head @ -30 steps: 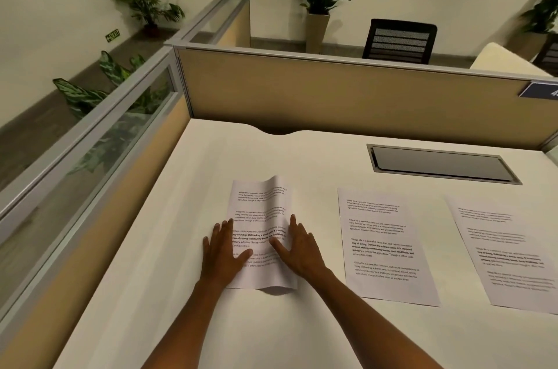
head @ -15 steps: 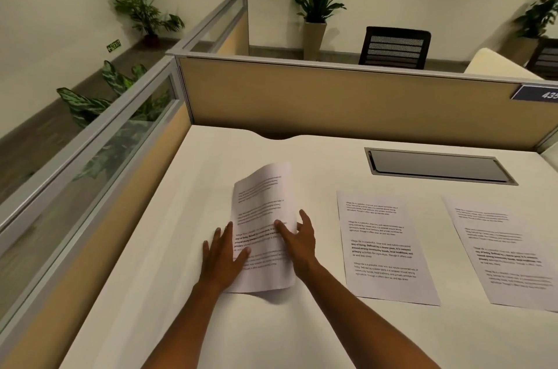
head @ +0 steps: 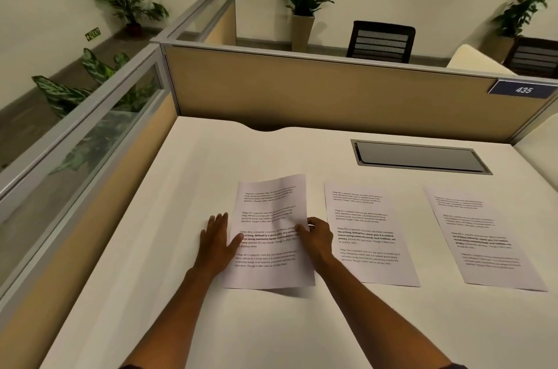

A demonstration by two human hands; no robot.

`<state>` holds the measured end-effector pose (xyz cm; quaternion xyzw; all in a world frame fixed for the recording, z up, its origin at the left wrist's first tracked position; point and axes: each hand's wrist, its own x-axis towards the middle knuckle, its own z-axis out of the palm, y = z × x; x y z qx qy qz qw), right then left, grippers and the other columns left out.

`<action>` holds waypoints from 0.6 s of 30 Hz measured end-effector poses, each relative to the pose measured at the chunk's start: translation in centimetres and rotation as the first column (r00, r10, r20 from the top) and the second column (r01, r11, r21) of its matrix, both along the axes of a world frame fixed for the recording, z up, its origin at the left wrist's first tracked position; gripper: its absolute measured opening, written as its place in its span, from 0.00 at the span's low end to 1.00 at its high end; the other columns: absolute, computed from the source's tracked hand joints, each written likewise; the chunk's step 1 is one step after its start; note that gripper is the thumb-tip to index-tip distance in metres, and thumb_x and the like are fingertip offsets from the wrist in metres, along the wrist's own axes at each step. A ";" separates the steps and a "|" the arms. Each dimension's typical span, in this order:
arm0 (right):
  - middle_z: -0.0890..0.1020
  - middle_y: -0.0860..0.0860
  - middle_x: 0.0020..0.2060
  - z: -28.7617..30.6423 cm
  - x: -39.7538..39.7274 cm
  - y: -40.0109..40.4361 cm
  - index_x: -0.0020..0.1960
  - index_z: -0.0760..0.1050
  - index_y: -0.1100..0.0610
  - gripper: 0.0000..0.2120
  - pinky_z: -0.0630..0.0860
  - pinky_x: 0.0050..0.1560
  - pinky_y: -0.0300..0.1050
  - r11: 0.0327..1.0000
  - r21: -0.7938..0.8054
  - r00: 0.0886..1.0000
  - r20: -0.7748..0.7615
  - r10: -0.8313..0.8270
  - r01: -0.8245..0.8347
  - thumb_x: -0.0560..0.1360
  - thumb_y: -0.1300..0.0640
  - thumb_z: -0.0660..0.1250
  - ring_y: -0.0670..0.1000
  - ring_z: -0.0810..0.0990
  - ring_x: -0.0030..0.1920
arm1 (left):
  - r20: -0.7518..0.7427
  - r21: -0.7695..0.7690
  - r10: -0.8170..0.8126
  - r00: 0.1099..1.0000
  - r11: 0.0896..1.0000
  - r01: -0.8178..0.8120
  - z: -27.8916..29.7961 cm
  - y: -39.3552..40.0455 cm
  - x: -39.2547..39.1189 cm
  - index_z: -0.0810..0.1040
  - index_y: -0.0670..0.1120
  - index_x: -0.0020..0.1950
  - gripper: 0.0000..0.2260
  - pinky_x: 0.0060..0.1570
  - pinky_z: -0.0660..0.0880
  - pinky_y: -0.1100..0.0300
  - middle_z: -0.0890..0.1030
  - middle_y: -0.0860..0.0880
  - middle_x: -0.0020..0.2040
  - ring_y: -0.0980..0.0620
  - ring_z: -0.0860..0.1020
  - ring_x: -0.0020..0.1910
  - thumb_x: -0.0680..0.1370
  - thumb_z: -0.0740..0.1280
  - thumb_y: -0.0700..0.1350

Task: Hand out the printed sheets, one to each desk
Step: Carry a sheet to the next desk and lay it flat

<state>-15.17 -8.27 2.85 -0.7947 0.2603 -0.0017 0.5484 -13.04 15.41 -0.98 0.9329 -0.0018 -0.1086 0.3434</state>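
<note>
**White printed sheets on a pale cubicle surface, one held between two hands**

White paper with black paragraphs of text lies in three places across a cream-coloured surface (head: 187,217). The left sheet (head: 268,229) sits directly ahead of the person and is slightly buckled, its top part lifting and curving off the surface. The left hand (head: 216,240) lies flat with fingers spread at that sheet's left edge, the thumb reaching onto the paper. The right hand (head: 317,237) is curled at the sheet's right edge, its grip pinching the paper between thumb on top and fingers tucked beneath.

Just to the right, a middle sheet (head: 367,232) lies flat, and the right forearm crosses near its lower left corner. Further right, apart from it, a third sheet (head: 480,242) lies flat and angled slightly.

Behind the sheets, a grey rectangular cable hatch (head: 419,157) is set into the surface. Tan partition panels (head: 302,91) with grey frames wall the far and left sides. A blue plate reading 435 (head: 522,90) is fixed at the panel's upper right. Beyond stand a black mesh-backed chair (head: 380,42) and several potted plants (head: 305,3).
</note>
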 end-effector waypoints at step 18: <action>0.80 0.62 0.37 3.3 -7.0 -15.4 0.45 0.75 0.72 0.18 0.77 0.40 0.52 0.950 0.244 0.953 0.181 -0.241 0.194 0.73 0.56 0.73 0.55 0.78 0.37 | -0.167 -0.608 0.005 0.986 0.786 -0.107 4.8 -15.7 -0.8 0.82 0.41 0.53 0.10 0.46 0.81 0.55 0.85 0.44 0.48 0.44 0.84 0.48 0.78 0.69 0.47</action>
